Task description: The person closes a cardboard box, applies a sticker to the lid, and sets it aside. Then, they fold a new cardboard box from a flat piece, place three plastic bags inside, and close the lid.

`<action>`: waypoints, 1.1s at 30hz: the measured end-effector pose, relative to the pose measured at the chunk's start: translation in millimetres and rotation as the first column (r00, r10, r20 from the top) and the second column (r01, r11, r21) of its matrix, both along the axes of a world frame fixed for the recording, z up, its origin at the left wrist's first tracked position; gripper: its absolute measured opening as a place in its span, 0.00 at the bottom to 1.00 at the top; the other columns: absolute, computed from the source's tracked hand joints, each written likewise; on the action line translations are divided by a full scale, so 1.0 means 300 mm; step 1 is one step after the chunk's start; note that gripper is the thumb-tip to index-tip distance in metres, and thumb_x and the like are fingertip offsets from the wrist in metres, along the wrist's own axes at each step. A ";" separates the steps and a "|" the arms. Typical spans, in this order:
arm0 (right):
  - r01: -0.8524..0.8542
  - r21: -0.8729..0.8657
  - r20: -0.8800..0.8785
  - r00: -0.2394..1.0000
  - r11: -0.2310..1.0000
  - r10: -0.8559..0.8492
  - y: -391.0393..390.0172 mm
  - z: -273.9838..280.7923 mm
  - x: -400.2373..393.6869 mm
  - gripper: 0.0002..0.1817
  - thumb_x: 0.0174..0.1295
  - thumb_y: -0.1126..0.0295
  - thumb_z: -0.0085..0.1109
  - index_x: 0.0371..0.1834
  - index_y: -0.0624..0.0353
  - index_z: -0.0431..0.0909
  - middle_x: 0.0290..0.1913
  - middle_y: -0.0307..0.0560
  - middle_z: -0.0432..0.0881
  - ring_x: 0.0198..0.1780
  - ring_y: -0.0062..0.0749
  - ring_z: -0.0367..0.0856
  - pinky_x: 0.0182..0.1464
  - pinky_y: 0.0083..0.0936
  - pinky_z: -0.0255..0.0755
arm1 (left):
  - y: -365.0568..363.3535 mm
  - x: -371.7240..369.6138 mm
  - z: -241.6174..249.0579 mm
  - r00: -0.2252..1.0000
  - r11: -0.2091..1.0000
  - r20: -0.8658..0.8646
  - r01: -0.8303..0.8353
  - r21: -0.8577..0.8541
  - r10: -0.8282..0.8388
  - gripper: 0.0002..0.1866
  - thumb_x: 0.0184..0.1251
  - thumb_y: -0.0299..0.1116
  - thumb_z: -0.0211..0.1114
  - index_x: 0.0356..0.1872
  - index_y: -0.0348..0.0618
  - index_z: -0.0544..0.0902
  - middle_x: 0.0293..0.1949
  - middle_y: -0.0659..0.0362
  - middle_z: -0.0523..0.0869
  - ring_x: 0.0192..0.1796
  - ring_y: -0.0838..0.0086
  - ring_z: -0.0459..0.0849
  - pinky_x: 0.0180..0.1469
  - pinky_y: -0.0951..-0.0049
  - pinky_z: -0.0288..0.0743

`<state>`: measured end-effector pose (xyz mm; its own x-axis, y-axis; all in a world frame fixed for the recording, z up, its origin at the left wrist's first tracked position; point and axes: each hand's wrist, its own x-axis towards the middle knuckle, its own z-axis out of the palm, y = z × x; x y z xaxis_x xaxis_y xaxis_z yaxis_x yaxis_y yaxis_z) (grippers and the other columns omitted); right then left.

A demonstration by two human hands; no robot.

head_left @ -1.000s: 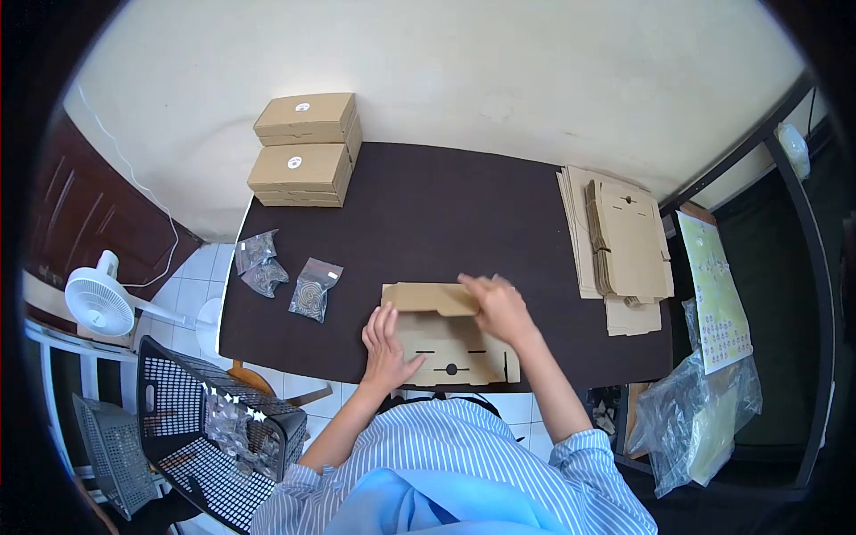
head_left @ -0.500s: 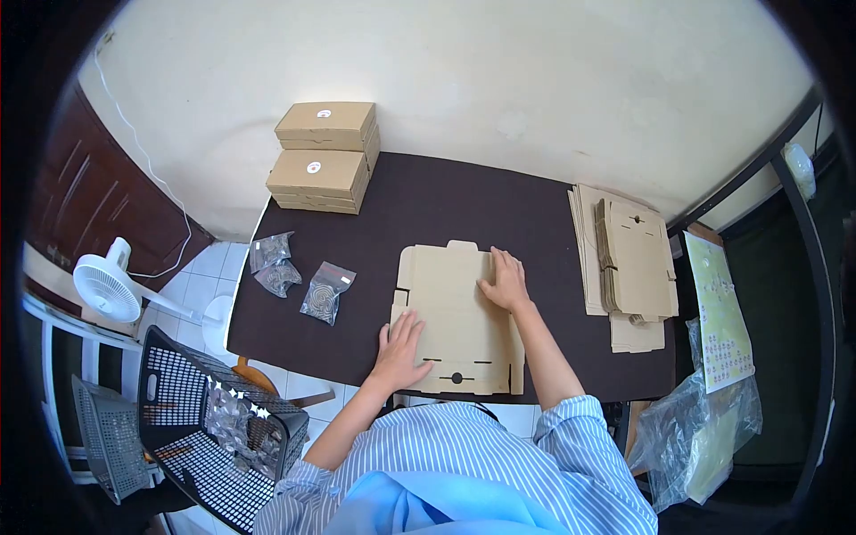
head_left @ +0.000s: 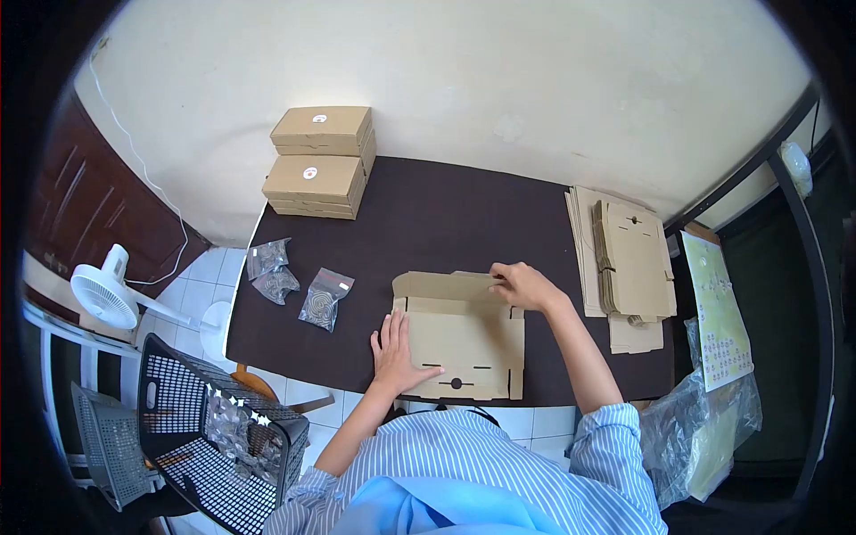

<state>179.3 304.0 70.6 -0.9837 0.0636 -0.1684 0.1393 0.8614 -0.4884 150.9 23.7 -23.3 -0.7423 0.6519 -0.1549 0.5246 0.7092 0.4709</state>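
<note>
A brown cardboard box blank (head_left: pixel 464 343) lies on the dark tabletop in front of me. Its far panel is folded up along a crease. My right hand (head_left: pixel 524 285) has its fingers curled over the far right corner of that raised panel. My left hand (head_left: pixel 394 358) rests flat on the blank's left edge, fingers spread, thumb towards the slots and round hole near the front. To the left lies a clear zip bag (head_left: pixel 326 300) with a grey coil inside, and two similar bags (head_left: pixel 273 269) overlap beyond it.
Closed cardboard boxes (head_left: pixel 316 178) with round stickers are stacked at the back left of the table (head_left: pixel 464 209). Flat box blanks (head_left: pixel 637 263) are piled at the right. Below the left edge stand a black basket (head_left: pixel 165 392) holding bags and a white fan (head_left: pixel 105 294).
The blank's far panel has come up from flat to standing. My right hand has shifted from lying on the right side to gripping the panel's corner; my left hand stays nearly in place.
</note>
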 end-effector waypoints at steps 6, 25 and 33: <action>-0.107 0.047 -0.103 0.988 0.993 0.112 -0.084 0.056 0.109 0.11 0.54 0.71 0.54 0.40 0.59 0.77 0.38 0.52 0.83 0.41 0.48 0.81 0.45 0.39 0.75 | -0.001 0.012 0.022 0.998 0.998 0.019 -0.054 0.031 0.054 0.70 0.28 0.60 0.76 0.69 0.35 0.42 0.71 0.46 0.47 0.73 0.55 0.43 0.68 0.44 0.38; -0.186 0.317 0.012 0.981 0.930 0.192 -0.320 -0.187 0.339 0.39 0.39 0.79 0.61 0.62 0.63 0.61 0.67 0.57 0.60 0.63 0.47 0.65 0.59 0.36 0.66 | -0.080 -0.160 0.082 0.814 0.814 -0.031 0.580 -0.026 -0.581 0.49 0.36 0.29 0.71 0.67 0.44 0.59 0.68 0.57 0.62 0.71 0.67 0.56 0.70 0.55 0.48; -0.211 0.132 0.063 0.977 0.969 0.204 -0.250 -0.141 0.295 0.33 0.43 0.80 0.56 0.60 0.64 0.67 0.62 0.59 0.68 0.60 0.47 0.70 0.60 0.35 0.67 | -0.080 -0.209 0.062 0.800 0.801 0.061 0.599 -0.013 -0.597 0.48 0.42 0.34 0.70 0.68 0.42 0.56 0.70 0.54 0.58 0.70 0.65 0.58 0.70 0.55 0.49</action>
